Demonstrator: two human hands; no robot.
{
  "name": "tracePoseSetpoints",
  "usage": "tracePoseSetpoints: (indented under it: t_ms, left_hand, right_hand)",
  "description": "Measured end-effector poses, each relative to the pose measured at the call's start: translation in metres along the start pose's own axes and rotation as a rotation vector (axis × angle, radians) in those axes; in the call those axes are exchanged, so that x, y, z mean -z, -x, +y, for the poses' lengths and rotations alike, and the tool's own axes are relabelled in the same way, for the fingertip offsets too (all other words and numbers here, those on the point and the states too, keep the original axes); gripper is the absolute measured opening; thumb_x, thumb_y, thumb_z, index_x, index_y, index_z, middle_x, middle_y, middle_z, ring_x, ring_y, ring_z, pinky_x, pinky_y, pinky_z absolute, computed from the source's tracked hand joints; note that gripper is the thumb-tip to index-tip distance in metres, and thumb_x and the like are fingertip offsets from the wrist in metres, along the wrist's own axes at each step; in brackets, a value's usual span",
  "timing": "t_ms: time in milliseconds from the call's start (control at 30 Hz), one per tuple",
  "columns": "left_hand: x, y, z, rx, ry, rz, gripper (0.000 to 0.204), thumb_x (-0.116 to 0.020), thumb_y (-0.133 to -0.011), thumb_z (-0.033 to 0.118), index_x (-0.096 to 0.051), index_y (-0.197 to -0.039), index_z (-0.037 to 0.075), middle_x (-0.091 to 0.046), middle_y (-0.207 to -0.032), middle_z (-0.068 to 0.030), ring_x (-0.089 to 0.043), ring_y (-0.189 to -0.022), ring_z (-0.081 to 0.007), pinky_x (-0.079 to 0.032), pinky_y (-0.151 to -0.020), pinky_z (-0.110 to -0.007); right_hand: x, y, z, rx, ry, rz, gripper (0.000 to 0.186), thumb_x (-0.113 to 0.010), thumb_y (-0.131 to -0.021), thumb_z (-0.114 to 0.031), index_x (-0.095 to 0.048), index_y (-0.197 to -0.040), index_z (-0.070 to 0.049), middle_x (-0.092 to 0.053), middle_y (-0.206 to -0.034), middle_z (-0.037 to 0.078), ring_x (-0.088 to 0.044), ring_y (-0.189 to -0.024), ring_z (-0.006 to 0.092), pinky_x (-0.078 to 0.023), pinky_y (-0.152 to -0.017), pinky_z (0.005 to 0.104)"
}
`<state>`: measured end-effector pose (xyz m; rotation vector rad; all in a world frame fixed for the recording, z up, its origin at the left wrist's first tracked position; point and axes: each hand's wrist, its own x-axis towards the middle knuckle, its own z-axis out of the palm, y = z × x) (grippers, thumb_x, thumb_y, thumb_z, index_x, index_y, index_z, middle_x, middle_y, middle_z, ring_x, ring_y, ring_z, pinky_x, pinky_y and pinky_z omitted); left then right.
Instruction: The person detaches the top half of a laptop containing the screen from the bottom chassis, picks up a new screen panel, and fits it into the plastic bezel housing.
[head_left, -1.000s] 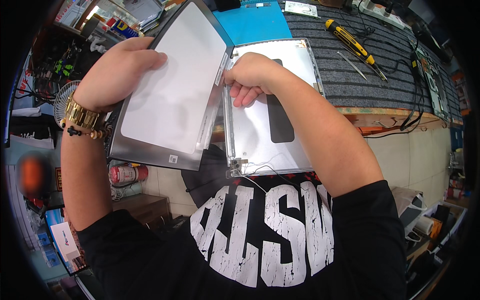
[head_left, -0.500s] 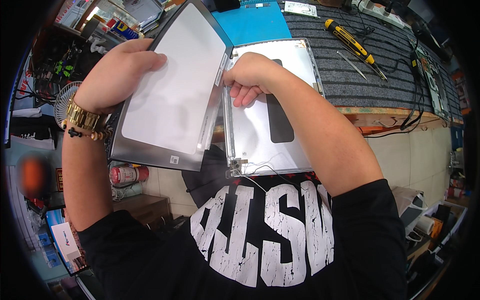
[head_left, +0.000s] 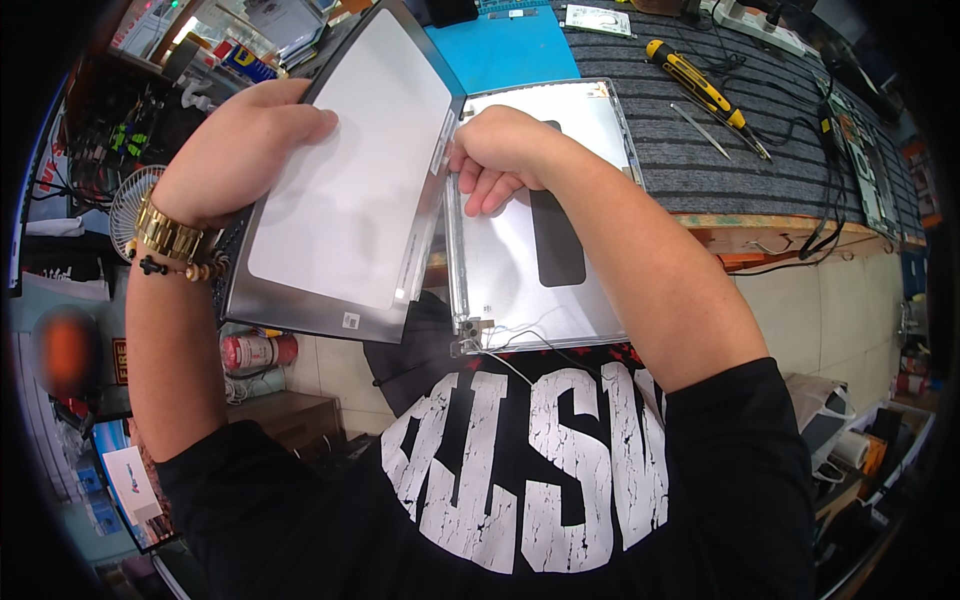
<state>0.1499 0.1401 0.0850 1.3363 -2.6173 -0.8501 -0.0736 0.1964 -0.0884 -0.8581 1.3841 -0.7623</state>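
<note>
My left hand (head_left: 235, 150) holds the far left edge of a tilted laptop screen panel (head_left: 340, 190), thumb on its white back and fingers hidden behind. Part of a dark keyboard (head_left: 222, 258) shows behind the panel's left edge. To the right lies an opened silver laptop lid (head_left: 500, 260) with a black patch (head_left: 558, 235) inside. At the seam between panel and lid, my right hand (head_left: 498, 160) has its thumb and forefinger pressed together, the other fingers curled over the lid. What they pinch is hidden. Thin cables (head_left: 500, 355) trail from the lid's near corner.
A yellow-and-black screwdriver (head_left: 700, 85) and a thin metal tool (head_left: 700, 130) lie on the grey striped mat (head_left: 680, 180). Beyond the lid is a blue mat (head_left: 510, 50). A circuit board (head_left: 865, 170) and black cables sit at the right; a power strip (head_left: 760, 30) is farther back.
Both hands keep their places and grips. The panel and lid have shifted only very slightly.
</note>
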Motion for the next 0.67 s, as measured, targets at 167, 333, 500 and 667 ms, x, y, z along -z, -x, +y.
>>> tracePoseSetpoints:
  t_ms: [167, 333, 500, 667]
  left_hand:
    - [-0.001, -0.002, 0.001, 0.015, 0.029, 0.012, 0.027, -0.068, -0.097, 0.024, -0.070, -0.102, -0.002, -0.067, -0.088, -0.0037, -0.060, -0.081, -0.0135, -0.049, -0.074, -0.031]
    - [0.001, -0.002, 0.001, -0.017, -0.001, -0.007, 0.026, -0.068, -0.097, 0.024, -0.070, -0.101, -0.002, -0.067, -0.088, -0.0035, -0.060, -0.081, -0.0131, -0.049, -0.074, -0.031]
    - [0.000, -0.002, 0.003, -0.009, 0.020, -0.022, 0.027, -0.066, -0.098, 0.023, -0.071, -0.107, -0.003, -0.069, -0.091, -0.0043, -0.062, -0.082, -0.0131, -0.050, -0.075, -0.031]
    - [0.002, -0.002, 0.001, 0.020, 0.077, -0.054, 0.031, -0.065, -0.100, 0.023, -0.072, -0.115, -0.003, -0.073, -0.095, -0.0059, -0.065, -0.085, -0.0139, -0.051, -0.077, -0.030]
  right_hand:
    - [0.002, -0.005, 0.004, 0.002, 0.019, -0.048, 0.030, -0.056, -0.102, -0.015, -0.063, -0.111, 0.012, -0.069, -0.093, 0.022, -0.081, -0.075, 0.0369, -0.067, -0.057, 0.0404]
    - [0.000, -0.002, 0.005, 0.053, -0.023, -0.017, 0.029, -0.050, -0.103, -0.015, -0.064, -0.114, 0.007, -0.068, -0.086, 0.016, -0.079, -0.068, 0.0304, -0.065, -0.054, 0.0350]
    - [0.001, 0.002, 0.007, 0.098, -0.013, -0.025, 0.030, -0.048, -0.104, -0.015, -0.065, -0.117, 0.006, -0.069, -0.087, 0.015, -0.079, -0.069, 0.0300, -0.066, -0.057, 0.0358]
    - [0.001, 0.004, 0.007, 0.112, -0.002, -0.018, 0.030, -0.048, -0.104, -0.015, -0.066, -0.120, 0.003, -0.069, -0.092, 0.016, -0.079, -0.073, 0.0323, -0.067, -0.059, 0.0373]
